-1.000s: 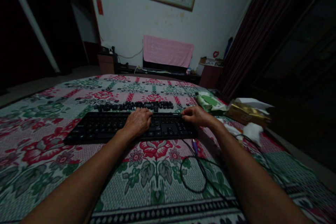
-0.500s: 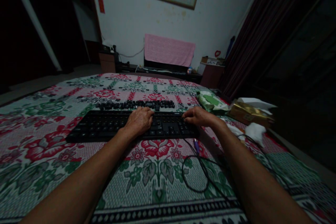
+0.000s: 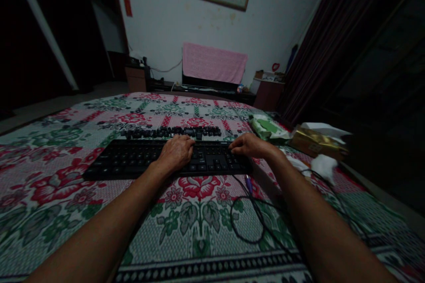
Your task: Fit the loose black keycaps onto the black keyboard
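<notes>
A black computer keyboard (image 3: 129,157) lies across the bedspread. My left hand (image 3: 177,151) presses down over its middle, fingers together and bent at the far edge. At the keyboard's right end, my right hand (image 3: 249,145) is over the number keys, thumb and fingers brought together in a pinch. Whatever is between those fingertips is too small and dark to make out. Just behind the keyboard, several loose black keycaps (image 3: 149,133) are lined up in rows. The black cable (image 3: 247,242) loops on the cloth in front.
A purple connector (image 3: 249,184) lies near the keyboard's front right. A green and white wipes packet (image 3: 268,128), a gold tissue box (image 3: 314,142) and a crumpled white tissue (image 3: 323,168) are on the right. The flowered bedspread (image 3: 199,234) extends beneath everything.
My right hand has shifted very slightly left and up over the number keys. My left hand and the keyboard stay where they were.
</notes>
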Demonstrator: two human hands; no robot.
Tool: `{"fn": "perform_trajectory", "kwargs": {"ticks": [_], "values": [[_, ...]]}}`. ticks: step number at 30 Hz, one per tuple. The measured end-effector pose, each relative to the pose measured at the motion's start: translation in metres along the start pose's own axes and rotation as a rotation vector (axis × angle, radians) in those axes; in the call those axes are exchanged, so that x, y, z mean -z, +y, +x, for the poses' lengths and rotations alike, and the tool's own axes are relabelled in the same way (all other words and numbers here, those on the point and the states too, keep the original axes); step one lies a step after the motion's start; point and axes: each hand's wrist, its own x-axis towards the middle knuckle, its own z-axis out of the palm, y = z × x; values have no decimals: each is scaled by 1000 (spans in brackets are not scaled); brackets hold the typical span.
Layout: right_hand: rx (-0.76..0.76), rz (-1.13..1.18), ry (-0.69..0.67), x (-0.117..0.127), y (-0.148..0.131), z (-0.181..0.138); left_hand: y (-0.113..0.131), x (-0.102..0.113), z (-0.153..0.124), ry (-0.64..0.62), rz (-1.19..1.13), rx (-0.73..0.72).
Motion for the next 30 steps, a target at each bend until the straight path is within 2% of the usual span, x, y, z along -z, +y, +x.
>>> {"fn": "perform_trajectory", "kwargs": {"ticks": [18, 24, 30], "values": [[-45, -238, -48, 7, -21, 0, 1, 2, 0, -16, -11, 4], [-11, -276, -44, 6, -23, -3, 1, 2, 0, -14, -6, 5], [-76, -507, -11, 4, -47, -3, 1, 2, -1, 5, 0, -13]]}}
